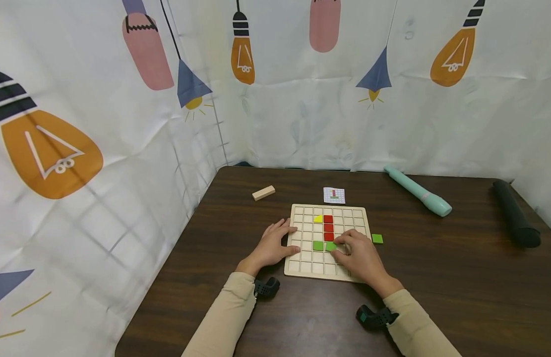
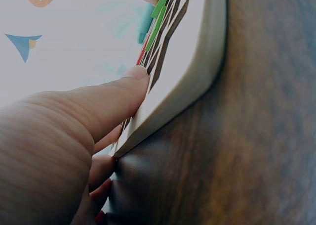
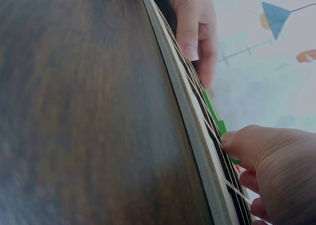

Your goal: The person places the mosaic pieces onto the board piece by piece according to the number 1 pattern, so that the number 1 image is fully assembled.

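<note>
A pale wooden grid board [image 1: 304,268] lies on the dark table. My left hand [image 1: 271,244] rests at its left edge, thumb and a finger on top; in the left wrist view the thumb [image 2: 121,99] presses near the rim. My right hand [image 1: 362,255] pinches a green square tile [image 1: 331,246] at the board, slightly askew beside another green tile [image 1: 318,246]. Above these, a column of red tiles [image 1: 329,228] has a yellow triangular tile [image 1: 318,219] left of its top. The right fingertips partly cover the pinched tile.
One more green tile [image 1: 377,239] lies just off the board's right edge. Behind the board are a small pattern card [image 1: 334,195] and a wooden block [image 1: 264,193]. A mint-green cylindrical object [image 1: 418,191] and a dark cylinder [image 1: 516,213] lie at the right. Printed curtains surround the table.
</note>
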### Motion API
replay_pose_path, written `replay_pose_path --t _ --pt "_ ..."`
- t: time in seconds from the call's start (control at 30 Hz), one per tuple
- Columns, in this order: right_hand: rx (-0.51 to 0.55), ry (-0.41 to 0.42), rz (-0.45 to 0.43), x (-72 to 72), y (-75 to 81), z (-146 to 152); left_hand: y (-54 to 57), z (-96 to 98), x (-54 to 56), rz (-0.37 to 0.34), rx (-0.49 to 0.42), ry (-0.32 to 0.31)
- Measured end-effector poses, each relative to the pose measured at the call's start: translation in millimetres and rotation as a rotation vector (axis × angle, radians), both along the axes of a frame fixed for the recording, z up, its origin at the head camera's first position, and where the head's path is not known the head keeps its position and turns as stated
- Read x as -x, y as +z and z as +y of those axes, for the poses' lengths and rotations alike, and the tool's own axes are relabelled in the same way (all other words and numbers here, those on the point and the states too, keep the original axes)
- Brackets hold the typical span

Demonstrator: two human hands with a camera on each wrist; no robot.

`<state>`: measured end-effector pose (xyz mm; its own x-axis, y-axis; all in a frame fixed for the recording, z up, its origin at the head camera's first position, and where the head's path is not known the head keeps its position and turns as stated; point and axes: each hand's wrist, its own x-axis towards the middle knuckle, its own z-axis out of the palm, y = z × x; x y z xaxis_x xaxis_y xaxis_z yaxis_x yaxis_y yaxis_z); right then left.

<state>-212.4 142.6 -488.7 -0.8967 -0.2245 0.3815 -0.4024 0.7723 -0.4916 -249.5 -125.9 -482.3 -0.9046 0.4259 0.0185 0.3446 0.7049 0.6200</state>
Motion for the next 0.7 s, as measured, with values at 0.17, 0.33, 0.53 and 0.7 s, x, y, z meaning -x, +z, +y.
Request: replay_pose_path --t 0.17,0.33,0.53,0.7 --pt "0.011 0.01 0.002 0.6 -2.0 -0.2 1.0 -0.4 -0.4 -0.002 -0.001 -0.001" --pt "0.018 0.006 0.011 0.6 -3.4 -1.8 2.0 -0.3 -1.1 0.002 -0.014 -0.007" --pt "0.031 0.002 0.02 -0.7 -3.4 -2.6 3.5 0.6 -1.0 0.007 -0.019 -0.009" --pt "0.038 -0.01 -0.003 -1.2 -3.1 -3.2 3.4 1.0 -0.8 0.011 -0.009 -0.008"
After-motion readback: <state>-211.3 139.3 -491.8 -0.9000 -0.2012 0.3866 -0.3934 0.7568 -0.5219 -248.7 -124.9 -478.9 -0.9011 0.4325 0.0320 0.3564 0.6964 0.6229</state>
